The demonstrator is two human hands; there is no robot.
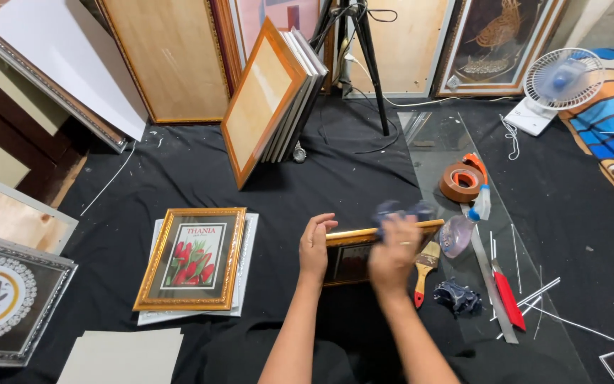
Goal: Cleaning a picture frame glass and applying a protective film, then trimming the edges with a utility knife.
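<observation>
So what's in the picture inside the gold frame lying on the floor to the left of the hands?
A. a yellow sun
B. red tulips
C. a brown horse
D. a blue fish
B: the gold-framed picture, lying flat on a stack left of the left hand, shows red tulips with green leaves.

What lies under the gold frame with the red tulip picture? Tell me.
The tulip frame rests on a silver-edged frame, with only its edges showing at the right and bottom. Its picture is covered. Black cloth lies beneath.
</observation>
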